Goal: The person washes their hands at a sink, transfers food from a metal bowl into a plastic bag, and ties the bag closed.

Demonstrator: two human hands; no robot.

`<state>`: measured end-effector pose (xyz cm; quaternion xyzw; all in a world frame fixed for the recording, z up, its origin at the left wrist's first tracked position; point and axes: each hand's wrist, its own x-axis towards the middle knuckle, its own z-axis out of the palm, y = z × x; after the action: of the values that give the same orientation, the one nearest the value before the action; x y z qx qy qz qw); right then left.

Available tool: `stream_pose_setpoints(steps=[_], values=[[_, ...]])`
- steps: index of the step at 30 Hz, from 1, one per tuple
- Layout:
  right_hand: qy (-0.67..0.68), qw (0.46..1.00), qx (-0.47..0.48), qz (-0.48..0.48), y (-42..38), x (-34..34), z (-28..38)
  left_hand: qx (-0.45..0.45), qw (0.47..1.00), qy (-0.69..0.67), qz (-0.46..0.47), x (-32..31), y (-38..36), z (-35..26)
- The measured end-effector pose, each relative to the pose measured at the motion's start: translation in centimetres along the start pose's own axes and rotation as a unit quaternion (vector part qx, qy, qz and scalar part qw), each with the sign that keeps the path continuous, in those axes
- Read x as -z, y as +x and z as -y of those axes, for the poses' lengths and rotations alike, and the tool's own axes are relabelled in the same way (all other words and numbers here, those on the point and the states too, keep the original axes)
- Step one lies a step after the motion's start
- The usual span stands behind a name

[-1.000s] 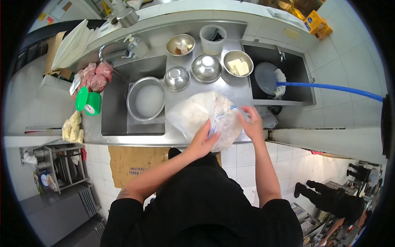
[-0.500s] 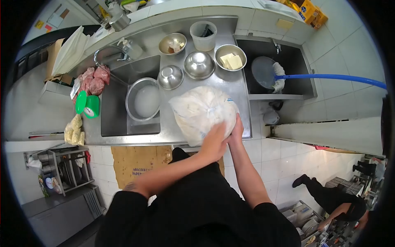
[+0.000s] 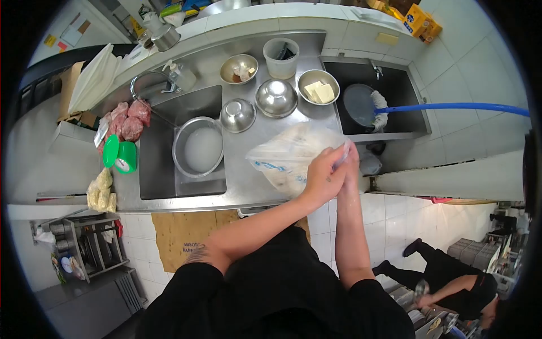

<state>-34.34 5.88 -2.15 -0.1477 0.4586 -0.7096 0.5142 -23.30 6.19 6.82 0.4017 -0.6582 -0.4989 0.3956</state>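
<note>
A see-through plastic bag (image 3: 282, 161) with blue print and pale, lumpy contents lies on the steel counter at the front edge. My left hand (image 3: 326, 174) is closed on the bag's gathered plastic at its right end. Beside it and touching it, my right hand (image 3: 351, 161) is closed on the same bunched plastic. The fingers partly hide each other, and what the pale contents are cannot be made out. Just behind the bag sit two overturned steel bowls (image 3: 276, 98) and a steel bowl (image 3: 334, 80) with pale yellow blocks.
To the left is a sink (image 3: 152, 169) with a tub of cloudy water (image 3: 199, 147). Bagged meat (image 3: 132, 127) and a green scale (image 3: 125, 158) stand beyond it. At right, a blue-handled mop (image 3: 440, 107) rests in another sink. A co-worker (image 3: 451, 282) is behind at lower right.
The bag has been turned and its gathered end pulled to the right, showing the blue print. Both hands moved right and up with it. The co-worker has shifted and holds a metal item.
</note>
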Motion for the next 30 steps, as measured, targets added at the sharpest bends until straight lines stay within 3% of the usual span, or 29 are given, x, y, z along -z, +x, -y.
stream_pose_setpoints(steps=[3,5,7,9,10,12,14,15,17,18,20,23,24,26,28,29,30], values=[[-0.044,0.998,0.033,0.018,-1.4,-6.1,2.3,-0.033,0.991,-0.129,-0.026,3.4,1.4,-0.3],[-0.105,0.990,0.089,-0.003,-2.4,-10.3,0.3,-0.079,0.994,-0.057,-0.043,7.8,1.8,-0.7],[-0.219,0.966,0.122,0.063,-2.0,-12.0,-5.4,-0.101,0.991,0.044,-0.072,12.4,1.6,1.3],[-0.293,0.952,0.001,0.090,-2.9,-14.2,-8.5,-0.057,0.986,0.126,-0.097,16.7,1.1,3.6],[-0.291,0.953,0.003,0.088,-3.5,-14.3,-8.3,-0.022,0.983,0.147,-0.112,18.2,0.9,4.3],[-0.315,0.918,-0.007,0.240,-5.1,-13.6,-7.1,-0.016,0.976,0.186,-0.108,20.0,1.0,5.2],[-0.419,0.886,0.154,0.123,-6.4,-11.6,-3.9,-0.005,0.969,0.221,-0.113,21.3,0.5,6.5],[-0.421,0.884,0.155,0.128,-6.2,-10.3,-3.1,-0.024,0.963,0.243,-0.116,21.8,-0.1,7.8],[-0.573,0.768,0.286,-0.002,-5.6,-8.1,-2.6,-0.045,0.956,0.264,-0.118,22.2,-1.4,9.5],[-0.574,0.767,0.287,-0.004,-5.8,-7.8,-4.6,0.000,0.969,0.228,-0.095,22.2,-2.7,9.9],[-0.696,0.640,0.324,0.007,-6.5,-7.6,-9.3,0.042,0.979,0.189,-0.067,21.7,-5.7,11.4],[-0.675,0.662,0.322,-0.048,-7.3,-9.1,-8.4,0.058,0.989,0.108,-0.076,21.3,-9.7,13.5],[-0.675,0.661,0.324,-0.050,-6.4,-7.7,-8.8,0.104,0.990,0.057,-0.071,22.2,-10.5,13.9],[-0.572,0.757,0.316,0.031,-3.8,-2.2,-8.8,0.183,0.981,-0.054,-0.021,24.4,-11.1,15.2],[-0.589,0.781,0.204,0.029,-2.6,-0.5,-6.4,0.213,0.972,-0.102,0.006,26.7,-10.0,13.6],[-0.589,0.781,0.207,0.027,-1.9,-0.8,-6.0,0.241,0.959,-0.147,0.032,27.5,-8.6,12.3],[-0.599,0.769,0.222,0.012,-1.7,-1.8,-5.1,0.195,0.972,-0.127,-0.002,27.3,-6.6,9.3]])
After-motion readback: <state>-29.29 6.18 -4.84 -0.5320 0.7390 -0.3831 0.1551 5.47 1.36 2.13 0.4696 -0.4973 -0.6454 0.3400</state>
